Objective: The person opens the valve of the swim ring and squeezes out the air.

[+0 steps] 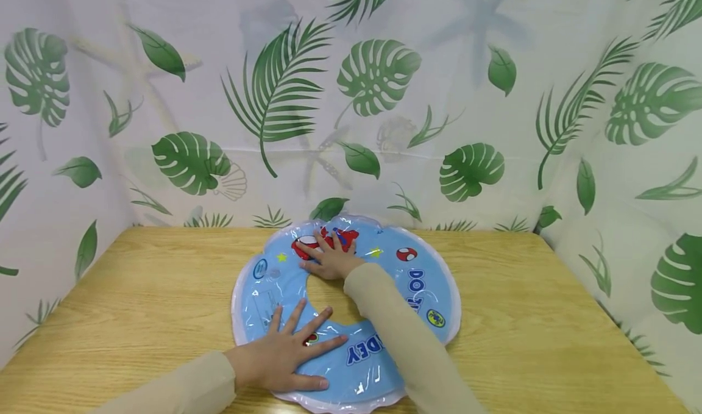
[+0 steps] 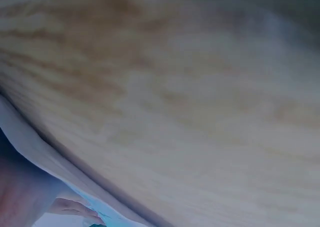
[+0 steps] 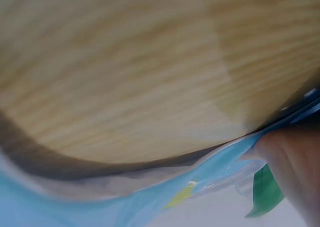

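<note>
A light blue inflatable swim ring with a pale scalloped rim, red cartoon figures and blue lettering lies flat on the wooden table. My left hand rests on its lower left part, fingers spread. Across the ring reaches my right arm, and the right hand lies with spread fingers on the far side, over the red print. In the left wrist view, part of the left hand shows beside the ring's pale edge. The right wrist view shows the right hand against the blue ring.
The wooden table extends on both sides of the ring. Behind it and at both sides hangs a white cloth printed with green leaves. The ring's far edge reaches the table's back edge.
</note>
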Demonstrator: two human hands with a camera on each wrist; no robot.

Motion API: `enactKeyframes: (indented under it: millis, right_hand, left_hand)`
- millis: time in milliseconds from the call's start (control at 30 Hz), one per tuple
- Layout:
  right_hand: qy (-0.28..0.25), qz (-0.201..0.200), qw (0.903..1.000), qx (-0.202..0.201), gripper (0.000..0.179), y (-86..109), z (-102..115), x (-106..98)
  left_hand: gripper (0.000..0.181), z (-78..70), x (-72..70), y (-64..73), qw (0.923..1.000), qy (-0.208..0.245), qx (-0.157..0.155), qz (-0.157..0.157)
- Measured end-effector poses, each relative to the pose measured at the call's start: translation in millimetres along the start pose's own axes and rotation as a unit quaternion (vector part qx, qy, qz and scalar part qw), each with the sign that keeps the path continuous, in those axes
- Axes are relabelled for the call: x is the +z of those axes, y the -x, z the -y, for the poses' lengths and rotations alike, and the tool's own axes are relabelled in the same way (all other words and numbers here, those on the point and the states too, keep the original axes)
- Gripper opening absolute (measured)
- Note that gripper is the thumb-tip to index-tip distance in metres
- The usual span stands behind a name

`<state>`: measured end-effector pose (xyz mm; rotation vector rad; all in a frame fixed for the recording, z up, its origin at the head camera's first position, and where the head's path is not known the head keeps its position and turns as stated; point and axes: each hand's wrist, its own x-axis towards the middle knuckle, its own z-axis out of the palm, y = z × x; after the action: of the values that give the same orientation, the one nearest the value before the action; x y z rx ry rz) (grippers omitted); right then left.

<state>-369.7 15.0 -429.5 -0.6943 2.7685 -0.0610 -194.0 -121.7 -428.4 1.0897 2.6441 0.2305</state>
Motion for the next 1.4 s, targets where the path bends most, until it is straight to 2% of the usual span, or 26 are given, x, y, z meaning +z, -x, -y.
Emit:
enactKeyframes:
  millis: [233,467,567,633,700,833,967,1167,1400]
  right_hand:
    - [0.014,0.010,0.9998,0.008,0.059,1.3,1.8,-1.5]
    - [0.010,0.013,0.9998,0.010,0.058,2.5,2.5,-3.3]
    - [0.009,0.015,0.9998,0.011,0.058,2.9,2.3,-3.6]
    - [0.008,0.016,0.9998,0.011,0.058,3.0,2.2,-3.7]
    - [0.007,0.017,0.9998,0.012,0.059,3.1,2.3,-3.8]
    - [0.010,0.018,0.9997,0.014,0.059,3.5,2.8,-3.9]
    - [0.014,0.017,0.9997,0.015,0.059,4.0,3.7,-3.8]
    - [0.010,0.021,0.9995,0.020,0.060,3.7,4.4,-3.4]
    - [0.017,0.016,0.9994,0.024,0.059,1.9,3.8,-1.5]
  left_hand:
    - [0.069,-1.0,0.2,0.4,0.9999,0.008,-0.009,-0.004]
    - [0.074,2.2,1.0,2.3,0.9980,0.057,-0.020,-0.016]
    - [0.075,5.2,-0.3,4.5,0.9961,0.079,-0.037,-0.016]
    - [0.074,7.5,-2.5,7.2,0.9951,0.078,-0.057,-0.023]
    - [0.072,10.9,-5.0,10.8,0.9939,0.060,-0.085,-0.037]
    - [0.066,20.3,-9.7,17.2,0.9890,-0.006,-0.134,-0.063]
    - [0.062,30.5,-13.4,17.5,0.9857,-0.044,-0.147,-0.070]
    - [0.063,45.2,-17.0,12.0,0.9861,-0.048,-0.151,-0.052]
    - [0.067,53.2,-15.8,8.1,0.9881,-0.024,-0.151,-0.011]
